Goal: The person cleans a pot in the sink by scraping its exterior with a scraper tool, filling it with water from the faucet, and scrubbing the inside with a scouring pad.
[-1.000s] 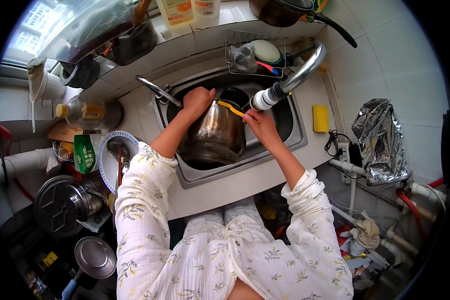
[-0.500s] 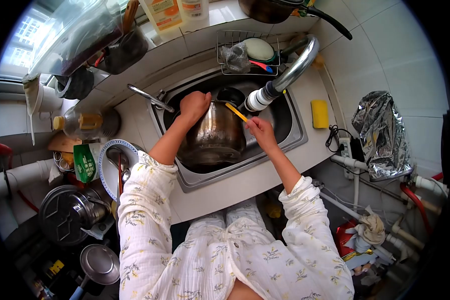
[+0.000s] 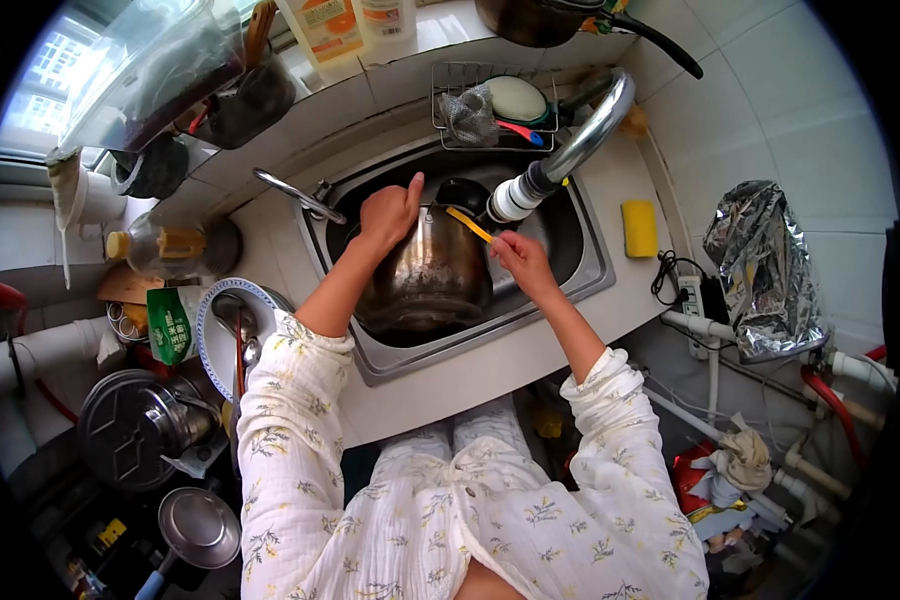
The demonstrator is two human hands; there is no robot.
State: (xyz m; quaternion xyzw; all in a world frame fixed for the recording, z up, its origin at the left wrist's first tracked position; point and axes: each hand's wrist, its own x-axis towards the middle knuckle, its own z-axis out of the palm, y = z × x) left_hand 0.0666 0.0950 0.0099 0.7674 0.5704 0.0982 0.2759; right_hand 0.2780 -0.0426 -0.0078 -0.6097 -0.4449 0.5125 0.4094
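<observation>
Cookware and two hands fill the middle of the view: a browned metal pot (image 3: pixel 432 268) sits within the steel sink (image 3: pixel 598 260), its dulled, stained side facing up toward the person. The left grip (image 3: pixel 390 213) is at the far left edge of the pot, fingers curled in and thumb sticking up; what those fingers have hold of is hidden, so how far they are closed cannot be told. The right grip (image 3: pixel 523 262) is closed, thumb and fingers pinching the near end of a slim yellow tool (image 3: pixel 469 224), whose other end reaches to the pot's far edge.

Just beyond that edge lies a round black item (image 3: pixel 462 190), partly hidden. The curved faucet (image 3: pixel 592 130) leans over the sink from the right, its white nozzle near the yellow tool. Behind the sink stands a wire rack (image 3: pixel 440 100) with a grey mesh scrubber (image 3: pixel 469 115) and a pale oval item (image 3: pixel 517 99) in it.

On the bench (image 3: pixel 430 395), a yellow sponge (image 3: pixel 639 228) lies to the right of the sink, apart from it. At the left, near the person's sleeve, is a blue-rimmed bowl (image 3: pixel 210 325) with spoons in it, beside a green packet (image 3: pixel 174 325).
</observation>
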